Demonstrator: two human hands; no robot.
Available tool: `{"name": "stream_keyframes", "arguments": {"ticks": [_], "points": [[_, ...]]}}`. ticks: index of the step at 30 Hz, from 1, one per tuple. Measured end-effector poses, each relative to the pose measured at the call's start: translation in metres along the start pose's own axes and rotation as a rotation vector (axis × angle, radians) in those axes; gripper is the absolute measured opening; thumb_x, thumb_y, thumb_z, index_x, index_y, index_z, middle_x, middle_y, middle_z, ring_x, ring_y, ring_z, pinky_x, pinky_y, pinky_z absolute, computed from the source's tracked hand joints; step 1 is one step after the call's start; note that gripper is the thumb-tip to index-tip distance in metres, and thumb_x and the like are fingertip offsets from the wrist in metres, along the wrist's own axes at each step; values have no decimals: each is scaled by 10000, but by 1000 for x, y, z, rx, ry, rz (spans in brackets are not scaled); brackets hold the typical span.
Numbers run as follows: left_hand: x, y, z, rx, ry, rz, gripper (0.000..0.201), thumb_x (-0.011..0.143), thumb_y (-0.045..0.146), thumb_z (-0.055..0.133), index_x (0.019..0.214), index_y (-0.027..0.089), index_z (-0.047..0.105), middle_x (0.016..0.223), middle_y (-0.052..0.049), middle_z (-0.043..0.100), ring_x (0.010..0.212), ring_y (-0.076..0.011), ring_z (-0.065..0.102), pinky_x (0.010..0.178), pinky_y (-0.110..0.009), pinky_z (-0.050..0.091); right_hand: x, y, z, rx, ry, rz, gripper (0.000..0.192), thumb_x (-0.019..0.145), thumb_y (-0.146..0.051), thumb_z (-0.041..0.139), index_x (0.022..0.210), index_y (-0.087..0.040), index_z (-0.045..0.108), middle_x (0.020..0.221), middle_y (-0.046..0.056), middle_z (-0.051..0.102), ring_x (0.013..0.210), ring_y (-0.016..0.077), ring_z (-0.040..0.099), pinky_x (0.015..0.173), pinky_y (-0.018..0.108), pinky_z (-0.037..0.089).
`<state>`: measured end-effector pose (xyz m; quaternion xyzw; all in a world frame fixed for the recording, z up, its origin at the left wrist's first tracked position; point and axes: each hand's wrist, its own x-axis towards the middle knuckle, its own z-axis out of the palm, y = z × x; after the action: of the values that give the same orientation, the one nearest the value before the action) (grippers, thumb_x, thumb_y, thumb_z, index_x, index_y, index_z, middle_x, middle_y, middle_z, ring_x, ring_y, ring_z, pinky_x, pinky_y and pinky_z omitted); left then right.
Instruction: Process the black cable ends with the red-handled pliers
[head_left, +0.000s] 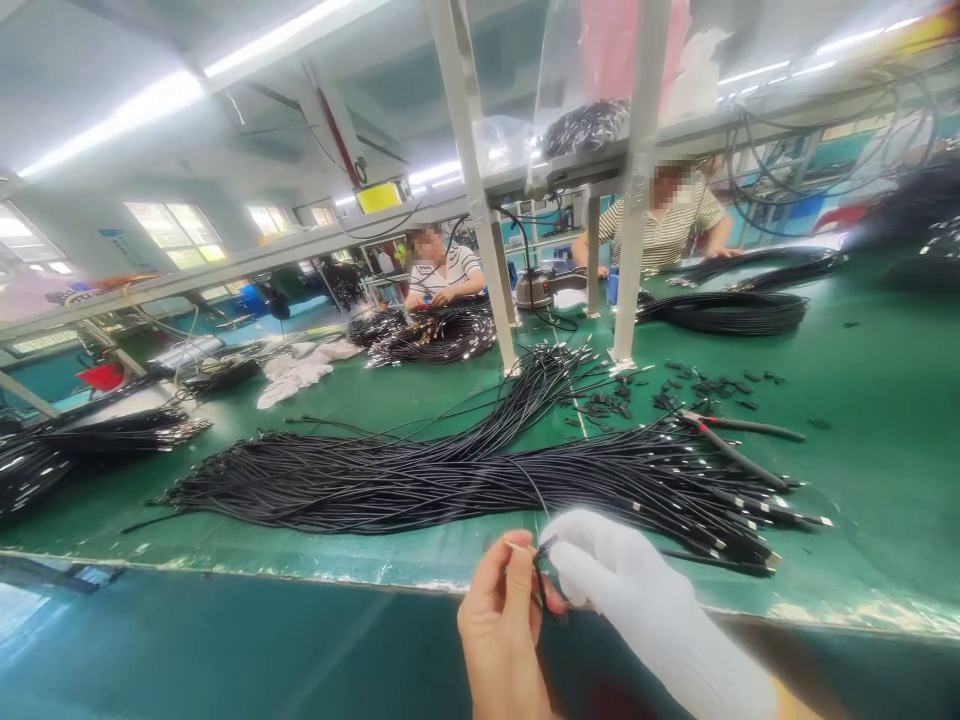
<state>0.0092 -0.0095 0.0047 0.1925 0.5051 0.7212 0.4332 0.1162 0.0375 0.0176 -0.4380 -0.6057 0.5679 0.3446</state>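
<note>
The person's bare left hand [501,625] and white-gloved right hand [637,600] meet at the near edge of the green surface [885,470]. Between them is the end of a thin black cable [538,575]. The left grip is closed on it, thumb and forefinger pinching the cable just below its tip. The right grip is also closed, with the gloved fingertips [559,545] pressed to the same cable end from the other side, so the two hands touch around it.

Just beyond the hands, a big bundle of black cables [450,475] lies across the surface from left to right, with metal tips showing at its right end. A pair of cutters with dark handles [739,445] rests on the bundle's right part. Small black offcuts [675,390] are scattered behind it near a white frame post [634,200].

Further back, two other people sit at the far side, each with more cable coils in front of them. A striped-shirted person [667,225] is on the right and another person [439,270] is near the middle.
</note>
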Motion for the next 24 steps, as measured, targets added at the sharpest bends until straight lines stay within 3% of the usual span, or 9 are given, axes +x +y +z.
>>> {"name": "stream_keyframes", "arguments": {"ticks": [3,7,11,15,17,19,20,22,24], "points": [[-1,3,3,-39,-19,-16,457,613,520,924,860,160,786,554,21,638,476,-76,553,497,-157,449,-2,4,-4,-46,-47,-92,322,864,-345,549,1150,-251,662,848,-14,726,814,173,648,779,312,489],[-1,6,5,-43,-37,-27,464,592,534,929,830,161,787,567,22,640,453,-65,523,480,-164,439,-6,-4,-9,-243,-95,-223,237,922,-286,478,894,-260,712,777,-30,677,796,154,625,783,294,464],[-2,5,4,62,-66,3,454,622,549,905,848,172,789,557,15,637,473,-106,534,498,-210,453,-7,-6,-8,-380,-35,-258,191,893,-238,511,846,-277,691,762,-58,658,751,132,611,743,269,449],[-3,-9,1,377,45,335,310,756,521,818,834,221,812,637,-23,688,550,-164,578,542,-249,472,-6,5,-3,-553,109,-336,292,926,-278,444,666,-246,574,696,-38,627,651,131,573,657,269,425],[1,-19,-3,482,121,530,188,805,446,793,831,261,819,809,-51,757,695,-201,653,673,-268,518,-10,3,-4,-571,200,-320,244,897,-294,469,668,-245,538,639,-35,583,603,133,544,599,265,407],[9,-26,-8,521,124,635,104,825,370,786,844,274,820,871,-57,774,830,-222,682,834,-291,514,-18,-10,-12,-467,237,-219,237,876,-334,513,657,-246,485,588,-39,516,569,133,510,543,255,398],[13,-27,-11,516,109,621,96,816,355,799,850,268,819,870,-56,772,839,-216,679,856,-291,506,-23,-20,-20,-354,219,-163,251,888,-376,521,675,-251,482,597,-39,507,570,134,505,530,250,411],[21,-24,-16,417,59,446,162,785,392,831,854,247,811,825,-43,751,738,-174,637,760,-260,505,-30,-40,-40,-75,209,-161,267,893,-458,554,713,-263,531,630,-27,536,566,143,508,492,259,433],[25,-16,-18,178,-42,196,253,772,460,837,863,228,796,755,-15,707,621,-119,559,639,-219,478,-30,-55,-62,48,364,-255,326,915,-506,528,686,-273,520,618,-17,530,572,150,514,525,274,472]]}}
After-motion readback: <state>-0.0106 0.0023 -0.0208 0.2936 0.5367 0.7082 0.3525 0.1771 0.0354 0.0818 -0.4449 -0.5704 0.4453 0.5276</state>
